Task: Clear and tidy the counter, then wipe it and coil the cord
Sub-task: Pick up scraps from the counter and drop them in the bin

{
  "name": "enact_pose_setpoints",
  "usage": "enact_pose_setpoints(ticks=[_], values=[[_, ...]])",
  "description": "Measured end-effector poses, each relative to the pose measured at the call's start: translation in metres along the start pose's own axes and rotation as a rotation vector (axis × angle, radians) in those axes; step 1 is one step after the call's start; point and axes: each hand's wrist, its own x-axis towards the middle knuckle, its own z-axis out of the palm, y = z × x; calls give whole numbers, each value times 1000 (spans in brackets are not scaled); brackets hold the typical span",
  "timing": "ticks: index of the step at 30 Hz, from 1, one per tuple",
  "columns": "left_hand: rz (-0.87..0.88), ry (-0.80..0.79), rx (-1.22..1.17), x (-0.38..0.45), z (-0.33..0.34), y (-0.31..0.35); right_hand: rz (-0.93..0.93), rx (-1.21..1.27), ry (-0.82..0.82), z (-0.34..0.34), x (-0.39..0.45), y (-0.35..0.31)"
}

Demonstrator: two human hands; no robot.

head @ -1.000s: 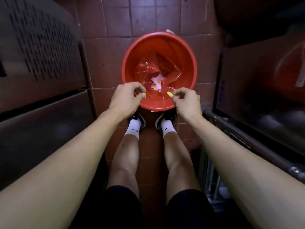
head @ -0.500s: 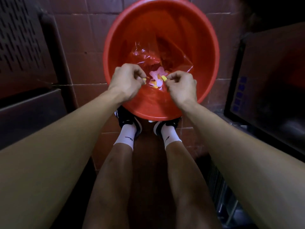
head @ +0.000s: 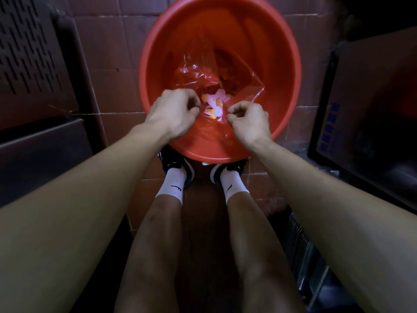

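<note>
Both hands hang over the red bucket (head: 282, 64): left hand (head: 173, 112) and right hand (head: 249, 120) curled, seemingly empty though fingertips are hidden. Pink and yellow scraps (head: 216, 103) lie inside on clear plastic (head: 196, 73).

The bucket (head: 282, 64) at top centre is glossy red plastic, holding crinkled shiny clear film (head: 198, 75) and matt paper scraps (head: 217, 102). The floor (head: 108, 53) is smooth reddish tile; the perforated panel (head: 27, 48) at upper left looks like matt metal.
</note>
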Motion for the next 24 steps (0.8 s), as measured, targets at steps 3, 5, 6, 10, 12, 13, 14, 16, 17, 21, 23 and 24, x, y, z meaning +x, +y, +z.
enact_pose_setpoints(ticks=[3,5,6,10,12,13,14,16,17,21,23,24], values=[[65,-88,249,-12,-11,4,-9,-85,-54,-9,-8,-2],[99,-93,311,-21,-18,11,-18,-135,-88,-17,-15,-7],[109,-89,325,-27,-21,15,-29,-161,-102,-22,-19,-11],[105,-72,352,-53,-40,33,-127,-295,-143,-47,-45,-30],[92,-71,348,-71,-53,43,-172,-352,-162,-63,-61,-42],[84,-70,344,-81,-60,48,-191,-382,-172,-72,-69,-49],[75,-67,343,-93,-69,52,-212,-413,-181,-81,-79,-56],[56,-51,341,-117,-87,62,-262,-483,-198,-102,-99,-71],[47,-42,338,-131,-96,67,-292,-517,-207,-113,-110,-78],[5,10,312,-192,-134,90,-395,-645,-243,-158,-157,-109],[-15,55,306,-226,-150,100,-398,-647,-222,-180,-180,-126],[-23,72,307,-243,-156,105,-395,-627,-198,-191,-191,-135]])
